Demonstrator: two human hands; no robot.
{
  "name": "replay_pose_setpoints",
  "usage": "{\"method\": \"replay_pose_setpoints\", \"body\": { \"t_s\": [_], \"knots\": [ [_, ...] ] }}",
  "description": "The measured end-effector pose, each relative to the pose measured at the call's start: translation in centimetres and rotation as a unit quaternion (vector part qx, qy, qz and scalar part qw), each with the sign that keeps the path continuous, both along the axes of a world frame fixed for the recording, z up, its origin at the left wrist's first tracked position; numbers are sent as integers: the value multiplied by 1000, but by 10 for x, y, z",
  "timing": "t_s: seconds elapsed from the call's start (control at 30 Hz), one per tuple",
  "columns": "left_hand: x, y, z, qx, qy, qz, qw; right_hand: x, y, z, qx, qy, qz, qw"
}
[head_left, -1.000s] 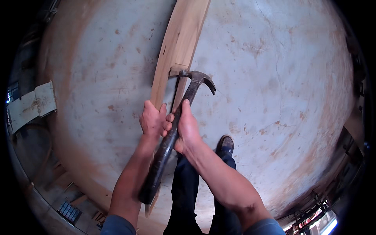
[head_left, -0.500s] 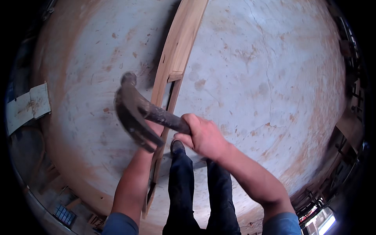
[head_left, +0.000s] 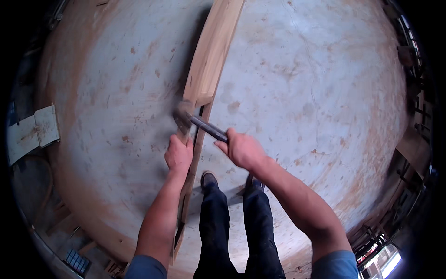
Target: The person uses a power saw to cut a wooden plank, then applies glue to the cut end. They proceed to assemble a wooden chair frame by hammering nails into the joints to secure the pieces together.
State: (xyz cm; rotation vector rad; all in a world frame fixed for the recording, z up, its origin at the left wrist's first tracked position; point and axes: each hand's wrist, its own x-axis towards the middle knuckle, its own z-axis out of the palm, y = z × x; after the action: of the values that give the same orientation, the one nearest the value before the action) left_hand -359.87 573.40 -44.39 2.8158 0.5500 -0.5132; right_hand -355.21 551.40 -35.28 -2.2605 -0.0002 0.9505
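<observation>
A long wooden frame (head_left: 211,60) runs from the top of the view down past my left side, with a broad board on its upper part and a gap between narrow rails below. My left hand (head_left: 179,154) is closed around its left rail. In my right hand (head_left: 243,148) I grip a claw hammer (head_left: 208,128) by its dark handle. The hammer's head, smeared by motion, is at the left rail just beyond my left hand, near the short crosspiece (head_left: 204,100). Whether it touches the wood I cannot tell.
My legs and dark shoes (head_left: 209,179) are right of the frame, on a pale, stained, cracked floor (head_left: 288,93). A pale sheet (head_left: 46,122) lies at the far left, a blue grid-patterned object (head_left: 76,261) at the lower left. Dark racks and wood pieces line the right rim.
The hammer has swung down and away from me, from high in front of the view to the frame's left rail. My left hand, mostly hidden before, now shows on the rail.
</observation>
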Motion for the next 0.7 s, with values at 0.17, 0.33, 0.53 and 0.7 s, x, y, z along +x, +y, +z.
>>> {"method": "replay_pose_setpoints", "body": {
  "t_s": [0.17,0.33,0.53,0.7],
  "knots": [
    [-4,-6,4,33,41,20,998,1,7,34,34,-40,22,998],
    [-16,7,-15,-13,-14,-16,1000,-14,-2,6,105,-116,18,988],
    [0,-1,8,-5,40,4,999,-2,-2,26,-26,21,26,999],
    [4,-4,19,-65,45,22,997,-40,-62,71,-15,66,-30,997]
  ]
}}
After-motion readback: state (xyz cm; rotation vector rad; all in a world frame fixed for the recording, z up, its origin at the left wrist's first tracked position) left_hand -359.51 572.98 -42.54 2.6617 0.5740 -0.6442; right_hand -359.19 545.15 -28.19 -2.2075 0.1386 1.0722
